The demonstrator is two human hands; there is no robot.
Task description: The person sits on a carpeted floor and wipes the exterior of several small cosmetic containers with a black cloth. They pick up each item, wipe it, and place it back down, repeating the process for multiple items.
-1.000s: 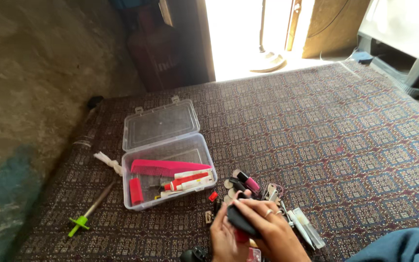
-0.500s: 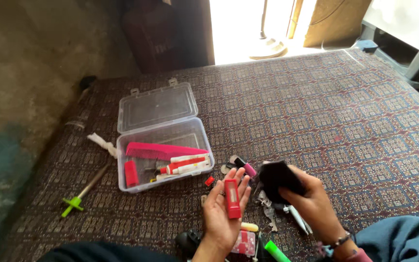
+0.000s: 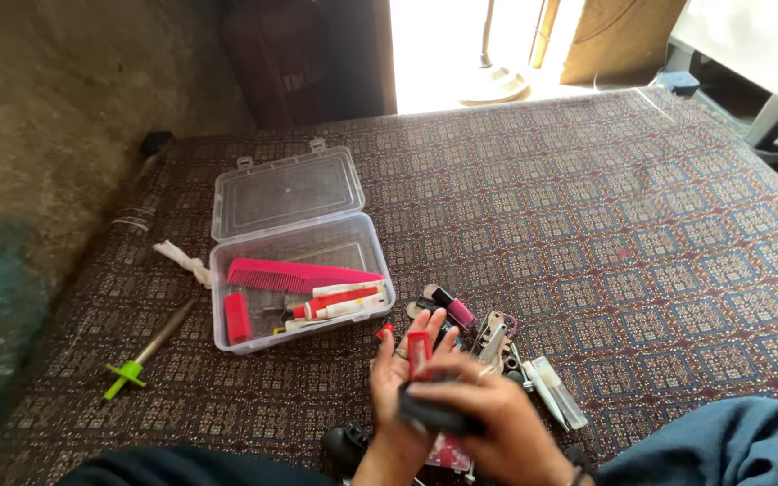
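Red case (image 3: 419, 354) rests in my left hand (image 3: 398, 382); right hand (image 3: 497, 423) grips black pouch (image 3: 434, 414); patterned carpet (image 3: 641, 225) beneath, bright doorway (image 3: 461, 45) beyond.

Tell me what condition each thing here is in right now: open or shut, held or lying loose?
Clear plastic box: open, lid folded back flat.
Pink comb: lying in the box.
Red and white tube: lying in the box.
Red case: held upright in the left hand.
Black pouch: gripped by the right hand.
Pink nail polish bottle: lying loose on the rug.
Green-tipped tool: lying on the rug.
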